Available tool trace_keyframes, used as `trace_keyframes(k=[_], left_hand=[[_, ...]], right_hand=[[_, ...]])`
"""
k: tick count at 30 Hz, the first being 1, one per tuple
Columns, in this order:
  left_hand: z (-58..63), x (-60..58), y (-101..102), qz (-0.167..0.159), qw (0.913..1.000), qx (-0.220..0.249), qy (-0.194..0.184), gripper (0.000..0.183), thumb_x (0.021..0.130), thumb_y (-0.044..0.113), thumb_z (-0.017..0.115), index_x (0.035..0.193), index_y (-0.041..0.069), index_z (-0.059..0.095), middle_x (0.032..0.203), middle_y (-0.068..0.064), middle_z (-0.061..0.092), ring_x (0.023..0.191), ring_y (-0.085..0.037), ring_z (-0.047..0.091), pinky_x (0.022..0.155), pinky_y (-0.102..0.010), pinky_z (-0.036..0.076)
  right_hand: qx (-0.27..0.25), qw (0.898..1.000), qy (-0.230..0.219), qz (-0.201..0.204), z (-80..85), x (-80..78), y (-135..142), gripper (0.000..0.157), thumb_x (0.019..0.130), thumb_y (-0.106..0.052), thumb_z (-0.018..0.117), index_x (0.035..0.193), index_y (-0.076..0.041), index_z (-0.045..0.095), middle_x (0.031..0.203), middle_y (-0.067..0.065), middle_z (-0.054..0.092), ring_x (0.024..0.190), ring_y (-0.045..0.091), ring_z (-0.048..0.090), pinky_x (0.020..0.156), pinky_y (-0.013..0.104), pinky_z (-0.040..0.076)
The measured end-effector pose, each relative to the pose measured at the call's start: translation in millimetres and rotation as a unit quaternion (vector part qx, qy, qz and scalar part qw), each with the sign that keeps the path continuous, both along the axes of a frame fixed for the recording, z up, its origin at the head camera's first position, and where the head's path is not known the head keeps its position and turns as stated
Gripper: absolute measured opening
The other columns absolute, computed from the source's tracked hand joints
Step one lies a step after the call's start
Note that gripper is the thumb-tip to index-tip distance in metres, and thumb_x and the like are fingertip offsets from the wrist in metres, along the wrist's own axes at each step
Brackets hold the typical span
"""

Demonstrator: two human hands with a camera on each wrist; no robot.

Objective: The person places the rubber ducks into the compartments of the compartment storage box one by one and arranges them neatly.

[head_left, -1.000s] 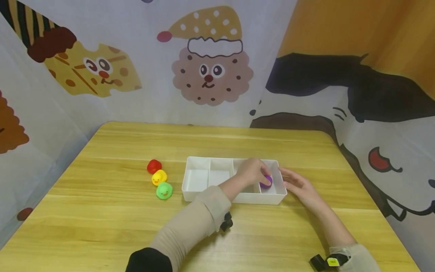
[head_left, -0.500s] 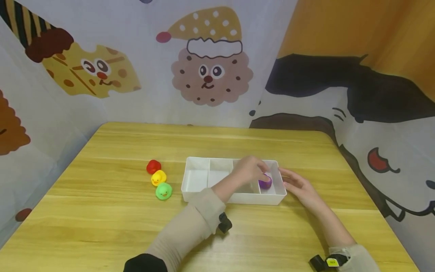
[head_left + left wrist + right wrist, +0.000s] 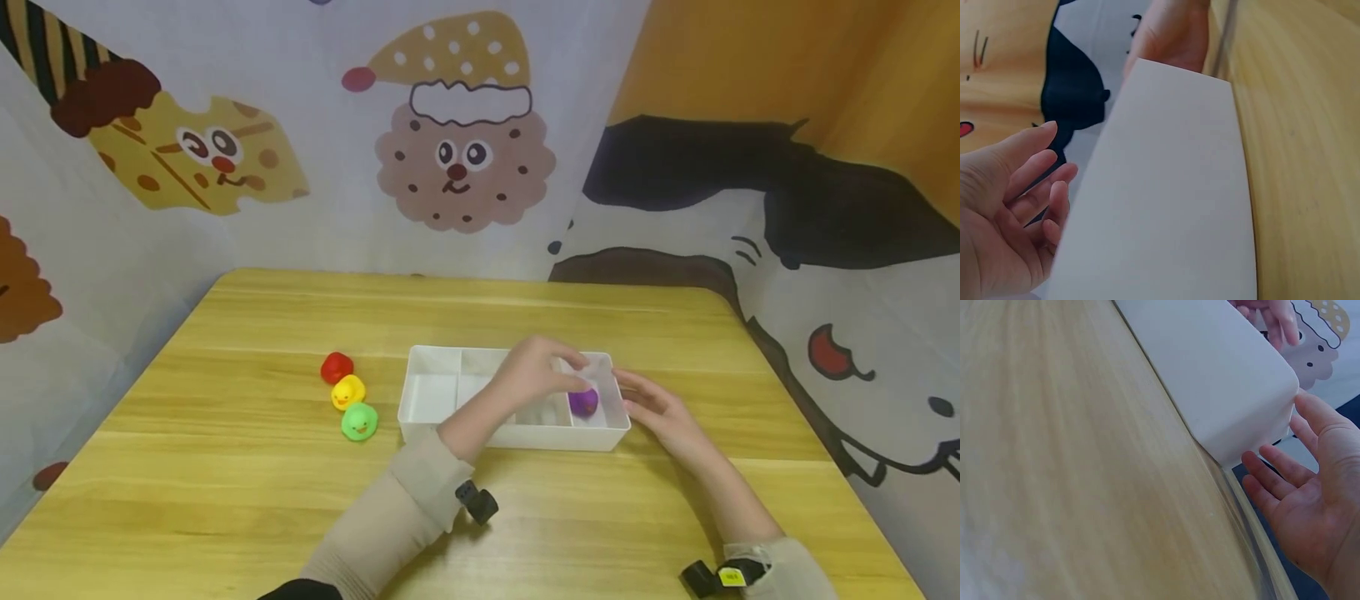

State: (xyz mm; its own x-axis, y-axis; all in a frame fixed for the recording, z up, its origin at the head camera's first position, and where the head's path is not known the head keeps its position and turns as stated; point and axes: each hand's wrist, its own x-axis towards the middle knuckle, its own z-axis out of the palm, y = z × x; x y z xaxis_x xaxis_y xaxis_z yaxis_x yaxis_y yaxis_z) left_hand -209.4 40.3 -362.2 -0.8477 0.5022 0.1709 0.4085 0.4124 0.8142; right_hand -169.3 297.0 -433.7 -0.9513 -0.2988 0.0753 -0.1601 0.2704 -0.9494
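My left hand (image 3: 536,367) hovers over the right part of a white divided box (image 3: 442,435), its fingers spread and holding nothing. Just beneath the fingertips, a small round purple toy (image 3: 583,403) sits in the rightmost compartment. In the left wrist view the same hand (image 3: 1007,219) appears with loosely bent fingers beside the box's outer wall (image 3: 1160,187). My right hand (image 3: 667,417) rests its fingertips against the box's right end. The right wrist view shows this hand's (image 3: 1310,494) thumb and fingers touching the end wall, relaxed rather than gripping.
Left of the box, a red toy (image 3: 337,367), a yellow rubber duck (image 3: 348,392) and a green rubber duck (image 3: 359,422) form a row on the wooden table (image 3: 225,492). A printed cartoon curtain (image 3: 315,242) hangs behind the table's far edge.
My left hand has let go of the purple toy, opened its fingers and drawn back up and left. The toy stays in the rightmost compartment. The right hand keeps its place at the box.
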Motion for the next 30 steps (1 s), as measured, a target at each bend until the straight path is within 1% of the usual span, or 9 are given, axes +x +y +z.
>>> trace_keyframes(k=[2, 5, 7, 10, 13, 16, 19, 23, 30], left_hand=[[1.7, 4.4, -4, -0.001, 0.9999, 0.015, 0.004, 0.032, 0.078, 0.026, 0.081, 0.106, 0.014, 0.074, 0.104, 0.005, 0.07, 0.08, -0.013, 0.063, 0.074, -0.024, 0.05], [3.8, 11.6, -10, -0.002, 0.9993, 0.036, 0.005, 0.031, 0.079, 0.025, 0.081, 0.106, 0.012, 0.074, 0.102, 0.005, 0.07, 0.063, -0.011, 0.057, 0.059, -0.024, 0.049], [4.5, 16.8, -14, 0.0, 0.999, 0.045, 0.005, 0.031, 0.079, 0.026, 0.08, 0.106, 0.012, 0.074, 0.101, 0.006, 0.07, 0.061, -0.011, 0.055, 0.054, -0.025, 0.048], [4.8, 24.8, -20, 0.008, 0.9982, 0.059, 0.007, 0.028, 0.079, 0.024, 0.081, 0.104, 0.012, 0.075, 0.101, 0.007, 0.07, 0.062, -0.012, 0.055, 0.051, -0.026, 0.047], [3.6, 32.9, -26, 0.015, 0.9973, 0.072, 0.011, 0.026, 0.078, 0.022, 0.081, 0.103, 0.013, 0.075, 0.1, 0.008, 0.07, 0.059, -0.013, 0.054, 0.046, -0.026, 0.045], [1.4, 40.0, -35, 0.016, 0.9969, 0.076, 0.013, 0.027, 0.078, 0.022, 0.081, 0.103, 0.012, 0.075, 0.098, 0.01, 0.069, 0.059, -0.014, 0.053, 0.045, -0.027, 0.045], [0.8, 44.8, -46, 0.016, 0.9967, 0.077, 0.022, 0.028, 0.078, 0.023, 0.081, 0.104, 0.013, 0.075, 0.097, 0.009, 0.07, 0.065, -0.013, 0.055, 0.05, -0.027, 0.046], [4.0, 50.9, -62, 0.022, 0.9953, 0.087, 0.034, 0.026, 0.077, 0.02, 0.082, 0.102, 0.014, 0.075, 0.095, 0.008, 0.07, 0.067, -0.012, 0.055, 0.054, -0.026, 0.046], [8.5, 57.0, -88, 0.04, 0.9929, 0.103, 0.043, 0.026, 0.075, 0.016, 0.083, 0.1, 0.015, 0.076, 0.093, 0.007, 0.069, 0.065, -0.012, 0.054, 0.052, -0.025, 0.043]], right_hand=[[0.0, 1.0, 0.003, 0.001, -0.6, -0.3, 1, 0.049, 0.098, -0.016, 0.057, 0.144, -0.005, 0.041, 0.14, 0.023, 0.045, 0.115, 0.007, 0.053, 0.092, 0.021, 0.042], [0.0, 1.0, 0.006, 0.002, -1.8, -0.9, 1, 0.049, 0.098, -0.015, 0.057, 0.143, -0.005, 0.042, 0.14, 0.023, 0.045, 0.115, 0.007, 0.054, 0.092, 0.021, 0.042], [-0.001, 1.0, 0.008, 0.003, -2.8, -1.2, 2, 0.049, 0.097, -0.015, 0.057, 0.143, -0.005, 0.042, 0.14, 0.023, 0.044, 0.115, 0.007, 0.054, 0.092, 0.022, 0.042], [-0.001, 1.0, 0.009, 0.003, -4.1, -1.4, 3, 0.05, 0.097, -0.015, 0.058, 0.143, -0.005, 0.042, 0.141, 0.023, 0.044, 0.115, 0.007, 0.054, 0.092, 0.022, 0.042], [-0.003, 1.0, 0.012, 0.005, -5.8, -1.5, 5, 0.05, 0.097, -0.015, 0.058, 0.143, -0.004, 0.042, 0.141, 0.023, 0.043, 0.115, 0.008, 0.054, 0.092, 0.022, 0.042], [-0.004, 1.0, 0.014, 0.007, -5.8, -0.9, 5, 0.05, 0.097, -0.013, 0.057, 0.143, -0.002, 0.041, 0.141, 0.024, 0.043, 0.115, 0.007, 0.053, 0.092, 0.021, 0.042], [-0.003, 1.0, 0.017, 0.006, -4.6, -1.2, 4, 0.049, 0.097, -0.011, 0.057, 0.143, 0.0, 0.041, 0.14, 0.025, 0.043, 0.115, 0.006, 0.053, 0.092, 0.02, 0.041], [0.003, 1.0, 0.017, 0.002, -3.4, -2.0, 3, 0.049, 0.097, -0.011, 0.057, 0.142, -0.001, 0.041, 0.139, 0.025, 0.044, 0.114, 0.006, 0.053, 0.092, 0.02, 0.041], [0.002, 1.0, 0.006, -0.004, 0.9, -1.3, 0, 0.051, 0.096, -0.015, 0.059, 0.143, -0.004, 0.042, 0.14, 0.024, 0.044, 0.114, 0.007, 0.054, 0.091, 0.021, 0.042]])
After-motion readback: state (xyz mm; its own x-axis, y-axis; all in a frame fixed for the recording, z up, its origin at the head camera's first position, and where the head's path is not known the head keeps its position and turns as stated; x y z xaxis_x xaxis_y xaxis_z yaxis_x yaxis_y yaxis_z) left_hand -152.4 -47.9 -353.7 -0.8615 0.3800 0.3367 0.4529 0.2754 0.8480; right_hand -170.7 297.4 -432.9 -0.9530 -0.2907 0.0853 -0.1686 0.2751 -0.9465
